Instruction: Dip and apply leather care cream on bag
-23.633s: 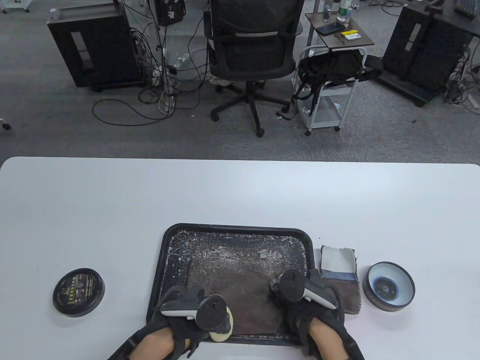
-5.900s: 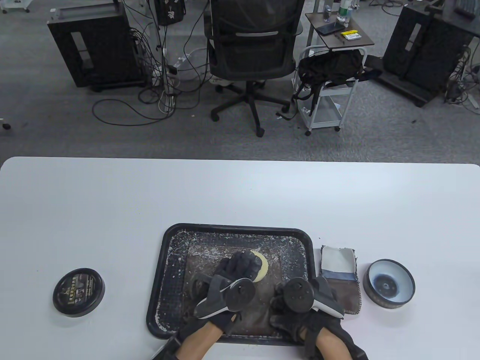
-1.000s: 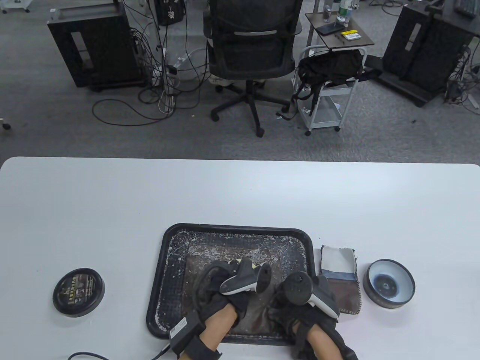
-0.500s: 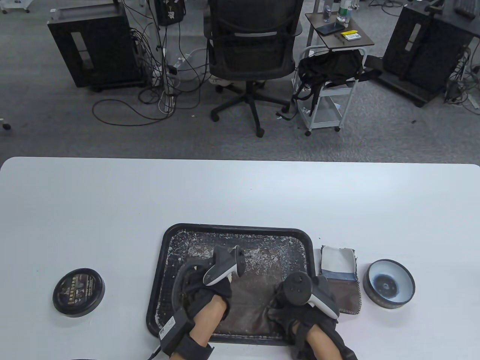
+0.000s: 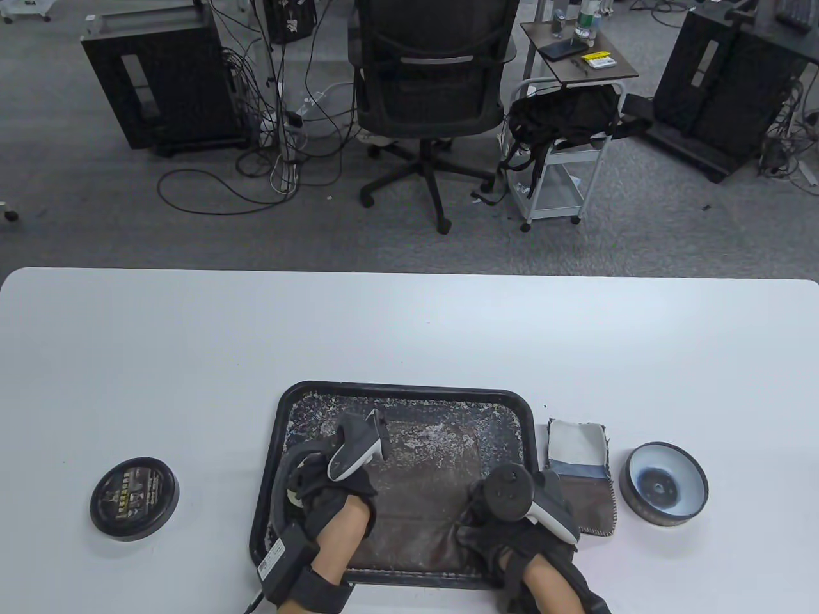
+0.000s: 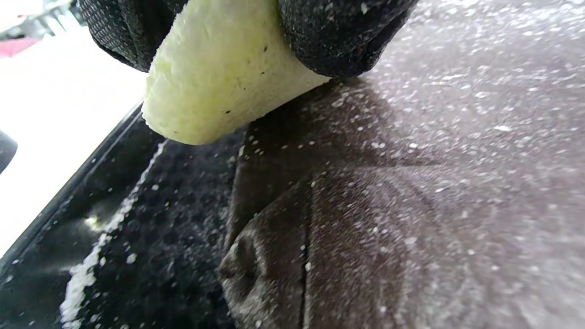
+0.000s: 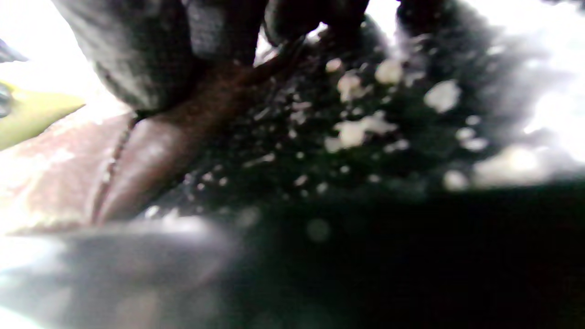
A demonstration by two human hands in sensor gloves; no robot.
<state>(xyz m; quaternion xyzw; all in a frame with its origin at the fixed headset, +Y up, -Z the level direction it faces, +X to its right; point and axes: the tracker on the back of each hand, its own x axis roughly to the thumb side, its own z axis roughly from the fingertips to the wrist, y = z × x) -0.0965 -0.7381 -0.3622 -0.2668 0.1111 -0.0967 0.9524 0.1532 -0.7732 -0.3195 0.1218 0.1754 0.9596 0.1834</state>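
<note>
A flat brown leather bag (image 5: pixel 422 492), speckled with white cream, lies in the black tray (image 5: pixel 406 387). My left hand (image 5: pixel 320 476) is at the bag's left edge, its fingers largely hidden under the tracker. In the left wrist view its fingers (image 6: pixel 338 36) pinch a pale yellow sponge (image 6: pixel 219 87) and press it onto the leather (image 6: pixel 411 205) next to the tray's mesh floor (image 6: pixel 151 237). My right hand (image 5: pixel 505 518) rests on the bag's near right corner. Its fingers (image 7: pixel 137 55) press down on the leather edge (image 7: pixel 55 173). The sponge tip (image 7: pixel 27 114) shows at the left.
The open cream tin (image 5: pixel 665 486) stands right of the tray, with a folded cloth (image 5: pixel 579 473) between them. The tin's black lid (image 5: pixel 134 499) lies on the white table to the left. An office chair (image 5: pixel 429 96) and carts stand beyond the far edge.
My left hand has swept the sponge leftward across the bag, from its middle to its left edge. The right hand has stayed on the near right corner.
</note>
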